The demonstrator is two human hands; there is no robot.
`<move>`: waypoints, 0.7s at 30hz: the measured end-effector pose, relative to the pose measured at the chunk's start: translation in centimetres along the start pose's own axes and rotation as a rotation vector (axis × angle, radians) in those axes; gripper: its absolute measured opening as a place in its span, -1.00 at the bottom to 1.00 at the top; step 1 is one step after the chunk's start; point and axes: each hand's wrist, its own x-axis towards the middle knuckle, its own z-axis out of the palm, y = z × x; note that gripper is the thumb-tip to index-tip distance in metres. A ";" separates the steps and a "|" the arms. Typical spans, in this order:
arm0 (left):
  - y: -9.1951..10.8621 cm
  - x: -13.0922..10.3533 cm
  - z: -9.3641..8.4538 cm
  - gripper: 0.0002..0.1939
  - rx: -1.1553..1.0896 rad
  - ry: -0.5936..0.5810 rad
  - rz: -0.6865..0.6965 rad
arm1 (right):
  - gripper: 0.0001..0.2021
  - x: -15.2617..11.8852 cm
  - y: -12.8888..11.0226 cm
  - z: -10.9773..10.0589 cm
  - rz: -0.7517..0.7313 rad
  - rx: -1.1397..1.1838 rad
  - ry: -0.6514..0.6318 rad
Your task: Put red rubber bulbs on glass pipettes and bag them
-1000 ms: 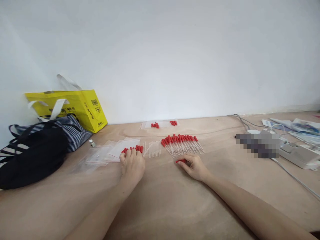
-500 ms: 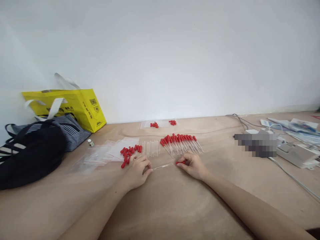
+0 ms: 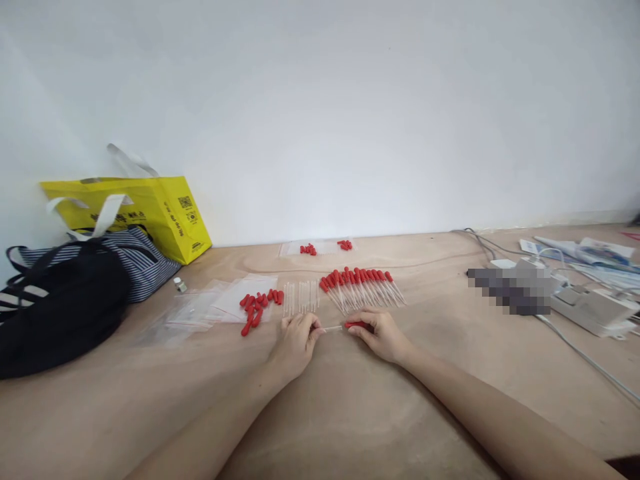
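Observation:
My left hand (image 3: 298, 341) is closed on a clear dropper tube (image 3: 333, 329), whose end points right from between thumb and fingers. In my right hand (image 3: 379, 333) is a red rubber dropper bulb (image 3: 356, 325), pinched with its mouth toward the tube; a narrow gap seems to lie between them. Above my left hand lies a row of bare clear tubes (image 3: 301, 295). Several loose red bulbs (image 3: 254, 308) are heaped to its left. A fanned row of droppers with red bulbs fitted (image 3: 364, 285) lies just beyond my right hand.
Clear plastic bags (image 3: 200, 305) lie left of the bulbs, near a small bottle (image 3: 180, 285). A yellow bag (image 3: 173, 217) and a black bag (image 3: 75, 300) stand at far left. A bag with more bulbs (image 3: 327, 248) lies by the wall. Power strips (image 3: 593, 310) and cables are right.
My left hand has moved right and slid along the tube, so less of it sticks out. My right hand has shifted slightly left, bringing the bulb close to the tube's end.

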 end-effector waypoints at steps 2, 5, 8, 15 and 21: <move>-0.1 -0.3 -0.5 -0.84 -0.023 0.005 0.014 | -0.84 0.1 -0.3 0.3 0.007 0.037 -0.002; -0.1 -0.5 -1.0 -0.80 -0.056 0.013 0.072 | -0.84 0.2 -0.4 0.7 0.025 0.108 0.013; -0.1 -0.7 -1.1 -0.76 -0.053 0.027 0.134 | -0.84 0.3 -0.3 1.1 0.026 0.211 0.005; -0.1 -0.7 -0.9 -0.71 -0.063 0.039 0.149 | -0.84 0.2 0.0 1.3 0.072 0.450 -0.043; -0.2 -0.6 -1.0 -0.72 -0.088 0.051 0.161 | -0.82 0.1 -0.1 1.5 0.081 0.517 -0.036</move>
